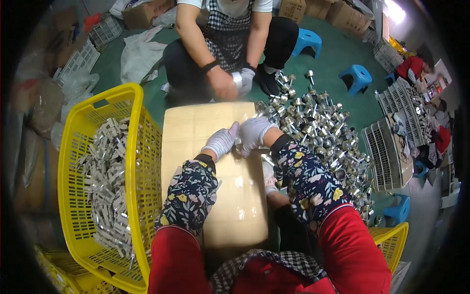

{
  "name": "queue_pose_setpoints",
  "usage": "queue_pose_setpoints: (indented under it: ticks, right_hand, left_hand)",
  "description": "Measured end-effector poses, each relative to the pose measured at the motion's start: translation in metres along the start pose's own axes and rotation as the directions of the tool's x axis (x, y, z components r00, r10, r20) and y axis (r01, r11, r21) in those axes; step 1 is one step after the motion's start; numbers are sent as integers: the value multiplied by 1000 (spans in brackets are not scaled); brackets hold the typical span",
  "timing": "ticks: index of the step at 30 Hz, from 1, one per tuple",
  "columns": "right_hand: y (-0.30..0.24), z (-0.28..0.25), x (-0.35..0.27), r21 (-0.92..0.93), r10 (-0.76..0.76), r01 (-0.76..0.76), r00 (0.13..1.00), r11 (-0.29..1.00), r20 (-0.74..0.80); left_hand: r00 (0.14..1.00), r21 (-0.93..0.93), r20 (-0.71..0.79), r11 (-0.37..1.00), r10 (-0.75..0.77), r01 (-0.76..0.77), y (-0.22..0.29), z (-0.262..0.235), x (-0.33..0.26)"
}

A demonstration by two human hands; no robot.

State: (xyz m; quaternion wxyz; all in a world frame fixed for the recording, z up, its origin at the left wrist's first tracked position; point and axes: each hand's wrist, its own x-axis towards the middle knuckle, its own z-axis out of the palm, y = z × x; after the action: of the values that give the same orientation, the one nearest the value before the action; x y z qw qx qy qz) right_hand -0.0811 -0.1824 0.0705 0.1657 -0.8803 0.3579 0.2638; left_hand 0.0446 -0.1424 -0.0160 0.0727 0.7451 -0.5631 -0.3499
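Observation:
Both my hands wear thin whitish gloves and meet over the far part of a tan cardboard-coloured work surface (pixel 227 196). My left hand (pixel 220 142) is closed with its thumb raised, and what its fingers hold is hidden. My right hand (pixel 255 135) is closed beside it, fingers curled around a small shiny metal part (pixel 238 142) that shows only between the two hands. Just beyond my right hand spreads a large heap of silvery metal parts (pixel 318 125), round heads with thin stems, lying on the green floor.
A tall yellow basket (pixel 131 161) full of flat grey metal pieces (pixel 105 191) stands at my left. Opposite sits a person in a checked apron, hands (pixel 232 83) together. Blue stools (pixel 357 78) and pale crates (pixel 384 154) are at right; another yellow basket (pixel 393 242) is near my right elbow.

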Motion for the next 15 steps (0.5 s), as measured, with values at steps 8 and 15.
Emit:
queue_pose_setpoints:
  ticks: [8, 15]
  right_hand:
    - [0, 51, -71, 694, -390, 239, 919, 679, 64]
    - [-10, 146, -137, 746, -144, 202, 918, -634, -370]
  left_hand:
    - [925, 202, 117, 904, 360, -377, 6, -6, -171]
    - [892, -21, -49, 892, 450, -451, 3, 5, -248]
